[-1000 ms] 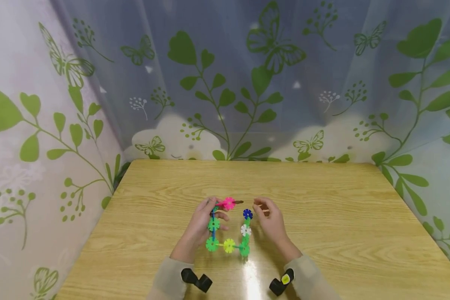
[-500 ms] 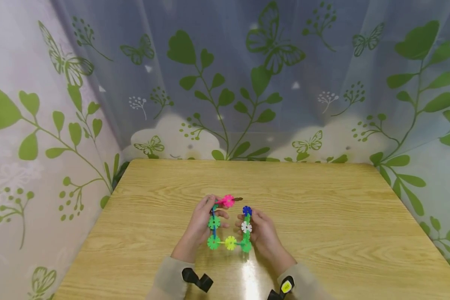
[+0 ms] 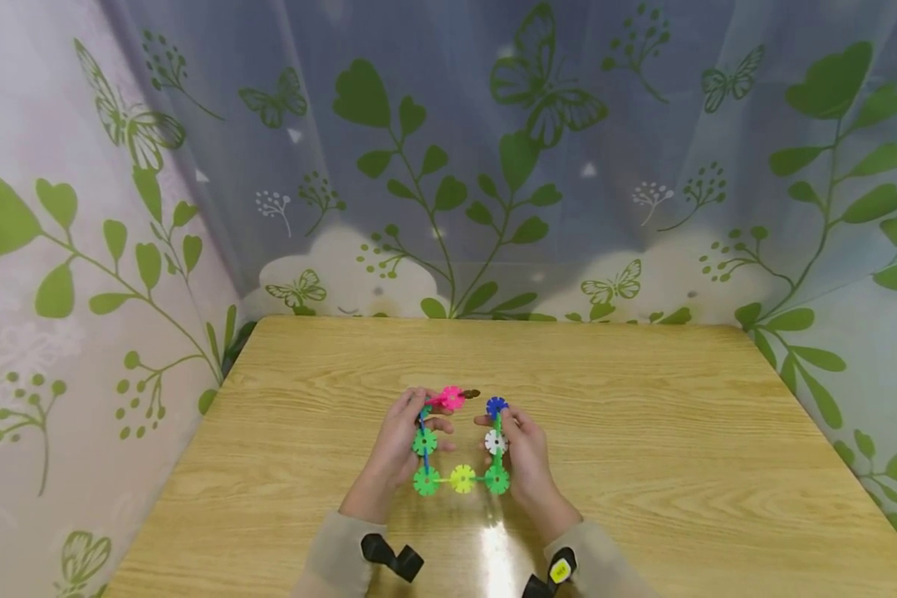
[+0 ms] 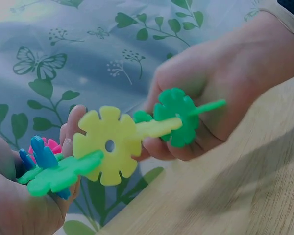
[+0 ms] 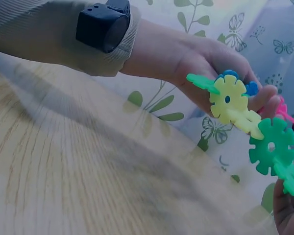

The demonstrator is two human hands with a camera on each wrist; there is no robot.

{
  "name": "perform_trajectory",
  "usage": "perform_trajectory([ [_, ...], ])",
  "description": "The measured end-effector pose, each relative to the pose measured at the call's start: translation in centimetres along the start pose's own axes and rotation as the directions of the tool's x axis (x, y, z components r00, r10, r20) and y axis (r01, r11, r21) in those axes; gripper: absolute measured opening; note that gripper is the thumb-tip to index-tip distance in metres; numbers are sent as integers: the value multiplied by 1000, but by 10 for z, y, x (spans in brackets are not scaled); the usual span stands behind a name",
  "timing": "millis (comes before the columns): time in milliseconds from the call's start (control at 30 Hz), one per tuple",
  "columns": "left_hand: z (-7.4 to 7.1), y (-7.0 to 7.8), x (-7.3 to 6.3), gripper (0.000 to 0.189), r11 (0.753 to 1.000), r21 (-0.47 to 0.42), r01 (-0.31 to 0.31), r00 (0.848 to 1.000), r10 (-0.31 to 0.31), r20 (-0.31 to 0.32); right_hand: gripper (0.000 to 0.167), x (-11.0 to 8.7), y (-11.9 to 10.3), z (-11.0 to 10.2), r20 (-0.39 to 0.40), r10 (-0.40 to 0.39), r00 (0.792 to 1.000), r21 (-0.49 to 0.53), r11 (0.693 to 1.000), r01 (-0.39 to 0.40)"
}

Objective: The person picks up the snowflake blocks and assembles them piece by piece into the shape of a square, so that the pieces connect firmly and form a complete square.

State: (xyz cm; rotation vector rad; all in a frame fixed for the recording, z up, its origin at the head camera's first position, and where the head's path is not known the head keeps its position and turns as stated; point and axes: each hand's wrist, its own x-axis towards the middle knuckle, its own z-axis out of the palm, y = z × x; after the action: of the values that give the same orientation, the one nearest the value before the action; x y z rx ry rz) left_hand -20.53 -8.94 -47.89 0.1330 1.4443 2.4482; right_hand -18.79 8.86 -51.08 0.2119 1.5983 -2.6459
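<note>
A chain of flower-shaped interlocking plastic discs forms a U held above the table. Its base has a yellow disc [image 3: 463, 479] between two green discs [image 3: 427, 481]. My left hand [image 3: 396, 440] grips the left side near the top, where a pink disc [image 3: 452, 398] carries a brown disc [image 3: 472, 394] pointing right. My right hand [image 3: 531, 461] pinches the right side by a dark blue disc [image 3: 497, 406] and a white disc [image 3: 496, 442], its thumb in front. A gap separates the brown and dark blue discs. In the left wrist view, the yellow disc [image 4: 120, 132] hangs between both hands.
A wood-grain table [image 3: 643, 399] lies beneath the hands. Behind it and at both sides hang curtains [image 3: 448, 249] printed with leaves and butterflies. Black wrist cameras [image 3: 392, 556] are strapped over the sleeves.
My right hand, apart from the chain a second ago, has moved left and taken hold of its right side. That side has shifted slightly up and right. The left hand keeps its hold.
</note>
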Motion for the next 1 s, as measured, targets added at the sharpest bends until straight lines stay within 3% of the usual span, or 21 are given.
perform_trajectory([
  [167, -1, 0, 1, 32, 1000, 4, 21, 999, -21, -27, 31, -3, -9, 8, -16, -49, 999, -38, 998, 48],
  [467, -1, -1, -1, 30, 998, 8, 69, 997, -69, -16, 33, -5, -14, 14, -79, -52, 996, -98, 994, 44],
  [733, -1, 0, -2, 27, 994, 11, 109, 994, -109, -15, 31, -4, -13, 14, -53, -86, 995, -189, 979, 75],
  [1000, -2, -2, 0, 31, 996, 56, 72, 995, -68, -67, 30, -5, -10, 13, -41, -78, 996, -262, 963, 64],
])
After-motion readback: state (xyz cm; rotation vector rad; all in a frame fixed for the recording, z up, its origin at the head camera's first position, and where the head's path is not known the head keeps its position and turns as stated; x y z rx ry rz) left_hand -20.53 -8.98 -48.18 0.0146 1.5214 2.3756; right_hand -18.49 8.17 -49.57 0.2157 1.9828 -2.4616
